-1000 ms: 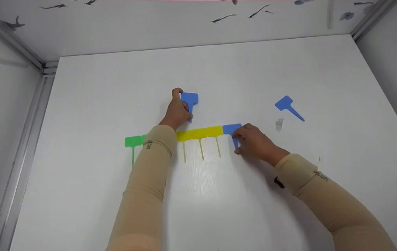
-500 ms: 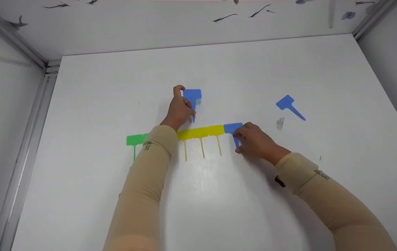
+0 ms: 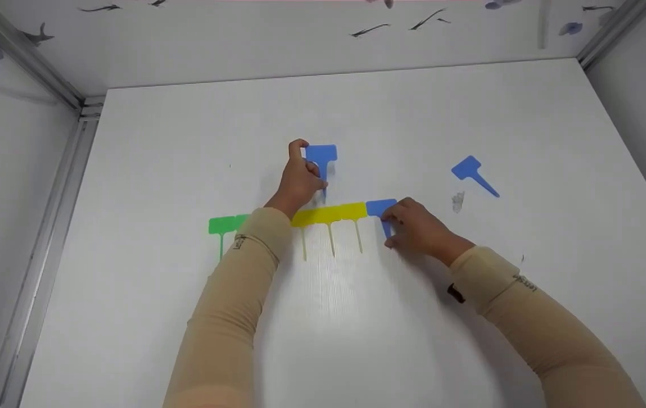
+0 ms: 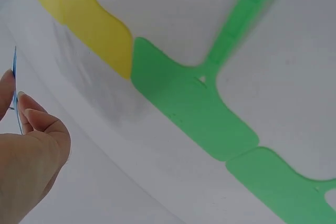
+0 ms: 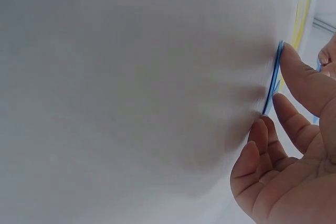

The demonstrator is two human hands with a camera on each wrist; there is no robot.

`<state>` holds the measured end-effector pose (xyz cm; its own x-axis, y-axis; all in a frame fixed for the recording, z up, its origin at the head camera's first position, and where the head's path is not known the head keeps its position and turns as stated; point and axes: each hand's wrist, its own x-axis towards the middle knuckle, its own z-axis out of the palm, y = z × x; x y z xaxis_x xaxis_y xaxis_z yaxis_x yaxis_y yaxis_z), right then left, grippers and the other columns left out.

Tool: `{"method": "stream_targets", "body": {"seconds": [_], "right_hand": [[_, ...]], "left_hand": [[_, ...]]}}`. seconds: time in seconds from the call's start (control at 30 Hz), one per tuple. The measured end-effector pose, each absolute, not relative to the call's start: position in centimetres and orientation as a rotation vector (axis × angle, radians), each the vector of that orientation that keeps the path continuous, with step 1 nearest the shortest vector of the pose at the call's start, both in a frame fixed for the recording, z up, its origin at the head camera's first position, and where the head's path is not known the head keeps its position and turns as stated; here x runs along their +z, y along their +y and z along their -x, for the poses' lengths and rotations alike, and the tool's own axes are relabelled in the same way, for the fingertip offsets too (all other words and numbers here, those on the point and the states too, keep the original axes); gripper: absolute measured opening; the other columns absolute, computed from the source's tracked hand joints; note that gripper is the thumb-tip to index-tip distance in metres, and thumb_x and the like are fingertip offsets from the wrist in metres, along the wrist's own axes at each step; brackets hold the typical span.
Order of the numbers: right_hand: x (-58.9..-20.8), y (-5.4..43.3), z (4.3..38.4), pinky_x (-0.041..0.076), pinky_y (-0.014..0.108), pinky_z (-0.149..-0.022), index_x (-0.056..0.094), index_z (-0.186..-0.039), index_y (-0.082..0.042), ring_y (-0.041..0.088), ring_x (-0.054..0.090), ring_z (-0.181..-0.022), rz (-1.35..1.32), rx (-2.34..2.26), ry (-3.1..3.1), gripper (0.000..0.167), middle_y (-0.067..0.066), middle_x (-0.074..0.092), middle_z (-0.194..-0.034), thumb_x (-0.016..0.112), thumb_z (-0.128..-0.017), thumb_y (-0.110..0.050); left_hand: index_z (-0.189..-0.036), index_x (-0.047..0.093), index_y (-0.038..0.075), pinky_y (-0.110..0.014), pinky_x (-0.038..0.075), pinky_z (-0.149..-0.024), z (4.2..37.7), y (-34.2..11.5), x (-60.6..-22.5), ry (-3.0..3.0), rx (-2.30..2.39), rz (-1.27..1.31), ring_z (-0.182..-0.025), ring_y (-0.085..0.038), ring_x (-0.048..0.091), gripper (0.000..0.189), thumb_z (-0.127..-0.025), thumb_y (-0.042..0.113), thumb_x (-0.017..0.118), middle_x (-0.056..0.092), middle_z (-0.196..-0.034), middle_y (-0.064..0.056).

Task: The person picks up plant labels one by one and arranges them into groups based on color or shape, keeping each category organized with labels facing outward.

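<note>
My left hand (image 3: pixel 300 180) pinches a blue T-shaped plant label (image 3: pixel 322 152) by its edges, beyond the row and with its stem pointing toward me. In the left wrist view that label (image 4: pixel 14 90) is seen edge-on between the thumb and fingers. My right hand (image 3: pixel 418 228) holds another blue plant label (image 3: pixel 379 207) between thumb and fingertips at the row's right end, against the board. It touches the last of several yellow plant labels (image 3: pixel 328 214). Green plant labels (image 3: pixel 221 225) form the left end, partly hidden by my left sleeve.
A loose blue plant label (image 3: pixel 466 168) lies tilted on the white board (image 3: pixel 323 328), off to the right. A grey smudge (image 3: pixel 458 202) marks the board below it. White patterned panels and a metal rail (image 3: pixel 56 249) border the board.
My left hand has shifted slightly right with its blue plant label, which now shows more of its face. The right hand stays on the label at the row's end.
</note>
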<state>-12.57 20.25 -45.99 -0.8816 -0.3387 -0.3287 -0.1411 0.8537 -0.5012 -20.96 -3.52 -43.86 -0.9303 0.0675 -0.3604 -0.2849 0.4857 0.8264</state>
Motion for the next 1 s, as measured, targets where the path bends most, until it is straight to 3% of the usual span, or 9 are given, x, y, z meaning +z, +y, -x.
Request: {"method": "stream_targets", "body": {"seconds": [0.53, 0.77, 1.0], "right_hand": [[-45.8, 20.1, 12.6, 0.041, 0.044, -0.104, 0.059, -0.125, -0.009, 0.029, 0.048, -0.112, 0.245, -0.7, 2.569, 0.046, 0.014, 0.049, -0.124, 0.076, -0.083, -0.014], [-45.3, 20.1, 12.4, 0.043, 0.043, -0.101, 0.061, -0.124, -0.006, 0.029, 0.051, -0.109, 0.254, -0.725, 2.58, 0.047, 0.015, 0.051, -0.122, 0.079, -0.081, -0.014], [-45.3, 20.3, 12.2, 0.043, 0.044, -0.101, 0.061, -0.124, -0.008, 0.029, 0.051, -0.112, 0.242, -0.725, 2.607, 0.047, 0.014, 0.052, -0.124, 0.078, -0.082, -0.014]], "left_hand": [[-0.143, 0.016, 0.022, -0.022, 0.047, -0.087, 19.5, -2.2, -43.3, 2.381, 1.489, 0.115, -0.087, -0.019, 0.05, 0.081, -0.086, -0.003, 0.068, 0.052, -0.095, -0.007], [-0.143, 0.019, 0.014, -0.024, 0.046, -0.08, 18.5, -1.7, -43.5, 2.375, 1.564, 0.038, -0.082, -0.02, 0.048, 0.081, -0.084, -0.006, 0.069, 0.049, -0.09, -0.006], [-0.144, 0.018, 0.016, -0.022, 0.047, -0.08, 17.8, -0.9, -43.5, 2.387, 1.533, 0.048, -0.085, -0.019, 0.05, 0.081, -0.085, -0.005, 0.069, 0.05, -0.092, -0.007]]}}
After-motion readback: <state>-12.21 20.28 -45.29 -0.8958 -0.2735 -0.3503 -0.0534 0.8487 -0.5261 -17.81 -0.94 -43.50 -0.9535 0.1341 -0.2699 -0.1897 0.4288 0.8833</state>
